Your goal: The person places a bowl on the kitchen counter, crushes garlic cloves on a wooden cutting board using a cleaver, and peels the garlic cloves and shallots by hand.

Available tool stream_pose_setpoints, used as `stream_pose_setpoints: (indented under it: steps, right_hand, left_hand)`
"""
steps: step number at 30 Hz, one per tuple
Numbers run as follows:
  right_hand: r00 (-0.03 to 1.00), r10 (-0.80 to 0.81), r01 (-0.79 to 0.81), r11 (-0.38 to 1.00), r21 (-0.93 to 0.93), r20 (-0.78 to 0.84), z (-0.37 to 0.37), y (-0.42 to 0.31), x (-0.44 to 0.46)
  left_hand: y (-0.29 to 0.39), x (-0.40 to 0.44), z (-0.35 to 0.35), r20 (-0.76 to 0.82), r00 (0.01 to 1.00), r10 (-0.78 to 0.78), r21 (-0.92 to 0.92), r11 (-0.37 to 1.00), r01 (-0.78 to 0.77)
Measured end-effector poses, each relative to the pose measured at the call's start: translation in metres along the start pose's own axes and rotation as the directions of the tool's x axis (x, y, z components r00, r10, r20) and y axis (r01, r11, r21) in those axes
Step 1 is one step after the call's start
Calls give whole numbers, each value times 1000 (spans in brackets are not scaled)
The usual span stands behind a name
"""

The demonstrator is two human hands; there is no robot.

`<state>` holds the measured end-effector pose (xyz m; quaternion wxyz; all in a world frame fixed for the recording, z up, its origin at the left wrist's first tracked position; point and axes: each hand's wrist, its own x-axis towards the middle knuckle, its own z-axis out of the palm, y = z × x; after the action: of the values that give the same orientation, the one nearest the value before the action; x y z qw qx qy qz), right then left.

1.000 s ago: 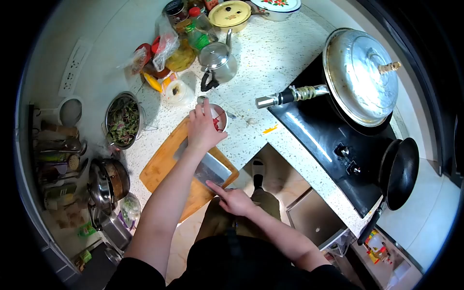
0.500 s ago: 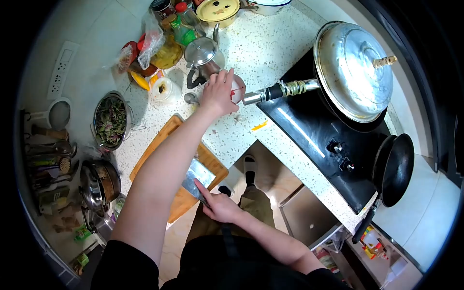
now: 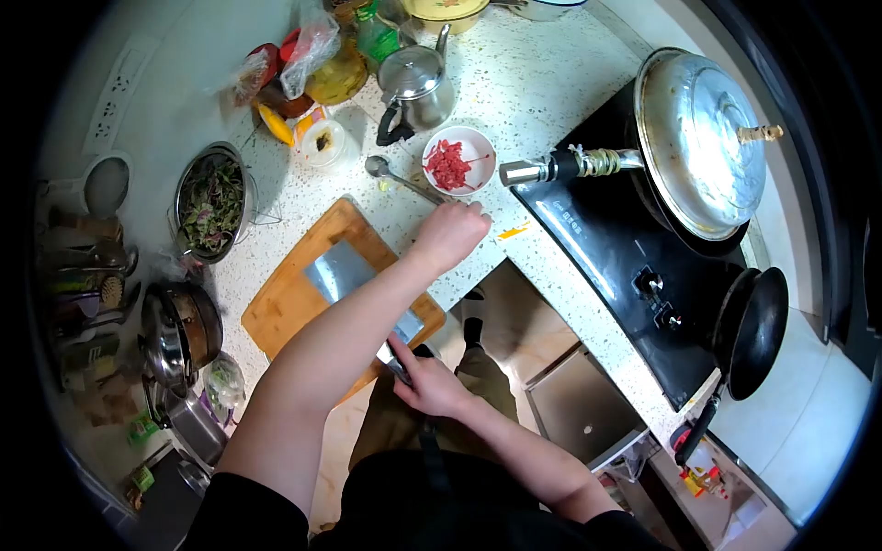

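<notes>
One cleaver (image 3: 342,271) is lying over the cutting board (image 3: 280,314), left of the frame's centre, while the right hand (image 3: 430,386) is gripping its handle, lower centre. Mid-frame, the left hand (image 3: 452,235) is curling beside the spoon (image 3: 404,181); whether its hidden fingertips are pinching it, I can't make out. Just above, the white bowl (image 3: 480,149) is holding red pieces (image 3: 447,167).
</notes>
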<state>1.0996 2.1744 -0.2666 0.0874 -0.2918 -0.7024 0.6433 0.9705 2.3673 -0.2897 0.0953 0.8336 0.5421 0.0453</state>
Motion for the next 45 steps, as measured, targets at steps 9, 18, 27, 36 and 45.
stream_pose_setpoints:
  steps: [9, 18, 27, 36, 45]
  right_hand:
    - [994, 107, -87, 809, 581, 1, -16, -28, -10]
    - [981, 187, -135, 491, 860, 47, -80, -37, -12]
    - [920, 227, -130, 945, 298, -318, -69, -26, 3]
    - [946, -296, 84, 620, -780, -134, -84, -1, 75]
    - [907, -416, 227, 359, -905, 63, -78, 30, 114]
  left_hand:
    - [-54, -186, -136, -401, 594, -698, -338, 715, 612]
    - [-84, -312, -50, -432, 536, -725, -136, 640, 756]
    - [-29, -202, -8, -225, 835, -502, -432, 820, 376]
    - [-28, -236, -21, -171, 751, -638, -662, 639, 392]
    - [-22, -285, -38, 370, 561, -741, -902, -431, 25]
